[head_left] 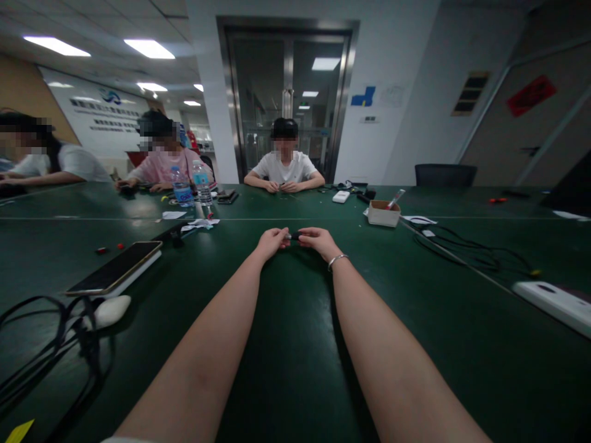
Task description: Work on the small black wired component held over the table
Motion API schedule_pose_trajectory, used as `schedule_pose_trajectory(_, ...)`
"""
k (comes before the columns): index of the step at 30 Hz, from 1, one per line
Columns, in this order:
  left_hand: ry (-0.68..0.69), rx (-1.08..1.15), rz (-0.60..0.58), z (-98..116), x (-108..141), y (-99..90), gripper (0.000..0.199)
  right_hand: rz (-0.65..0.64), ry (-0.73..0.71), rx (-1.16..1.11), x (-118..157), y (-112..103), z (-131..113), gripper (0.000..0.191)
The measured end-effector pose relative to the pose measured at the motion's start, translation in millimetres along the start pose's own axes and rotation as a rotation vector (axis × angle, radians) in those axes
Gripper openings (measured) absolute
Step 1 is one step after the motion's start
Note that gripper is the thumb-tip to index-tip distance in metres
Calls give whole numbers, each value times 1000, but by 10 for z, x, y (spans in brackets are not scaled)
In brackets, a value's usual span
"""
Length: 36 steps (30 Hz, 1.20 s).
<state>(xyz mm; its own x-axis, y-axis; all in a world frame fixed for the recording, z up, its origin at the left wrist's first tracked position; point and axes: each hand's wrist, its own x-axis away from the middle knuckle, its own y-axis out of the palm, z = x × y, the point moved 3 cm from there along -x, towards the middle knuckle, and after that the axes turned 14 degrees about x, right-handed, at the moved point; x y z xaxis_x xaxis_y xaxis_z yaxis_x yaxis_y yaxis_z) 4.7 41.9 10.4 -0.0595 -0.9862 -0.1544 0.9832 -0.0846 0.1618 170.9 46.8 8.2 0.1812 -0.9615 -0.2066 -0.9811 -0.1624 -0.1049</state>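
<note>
Both arms stretch forward over the dark green table (286,344). My left hand (273,242) pinches the pale, metallic-looking end of a small object, too small to identify. Its black part (295,235) sits between the fingertips of my right hand (319,241), which wears a silver bracelet (338,261) at the wrist. The two hands are nearly touching, joined by this object, just above the table. Fingers hide some of it.
Left: a phone on a white box (117,269), black cables (60,332), a white mouse-like object (112,311). Ahead: two bottles (202,183) and papers. Right: a small box (384,214), cables (462,243), a white power strip (554,303). Several people sit across the table.
</note>
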Motion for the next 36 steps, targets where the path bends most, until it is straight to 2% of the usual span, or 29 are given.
schedule_pose_trajectory(5, 65, -35, -45, -5, -14, 8, 15, 0, 35, 21, -5, 4, 9, 22)
schedule_pose_trajectory(9, 12, -50, -56, -47, -35, 18, 18, -2, 38, 27, -3, 6, 11, 20)
schedule_pose_trajectory(11, 27, -87, -65, -52, -43, 28, 13, -6, 33, 33, 1, 7, 9, 21)
schedule_pose_trajectory(20, 63, -122, -34, -47, -39, 8, 17, -8, 29, 35, 10, 5, 1, 19)
schedule_pose_trajectory(26, 106, -164, -60, -40, -21, 8, 16, -26, 29, 33, 14, 7, -9, 19)
schedule_pose_trajectory(31, 90, -151, -78, -48, -18, 9, 20, -26, 44, 29, 19, 11, -15, 18)
schedule_pose_trajectory(36, 88, -197, -34, -39, -14, -2, 17, -25, 54, 40, 18, 16, -11, 19)
